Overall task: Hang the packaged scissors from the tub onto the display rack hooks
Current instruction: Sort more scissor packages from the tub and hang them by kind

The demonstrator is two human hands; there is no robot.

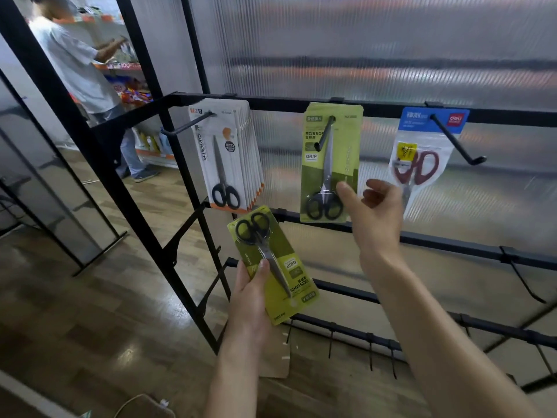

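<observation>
Green scissors pack: black handles, upside down in left hand.

Both forearms are bare from wrist to the frame's near edge, with no sleeve, watch, ring or glove on the left hand or right hand.

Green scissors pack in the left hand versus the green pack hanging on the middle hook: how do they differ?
The held green pack is upside down, handles up, tilted, gripped by the left hand. The hanging green pack is upright, handles down, on the middle hook, with the right hand beside it. Both share green cards and black-handled scissors.
</observation>
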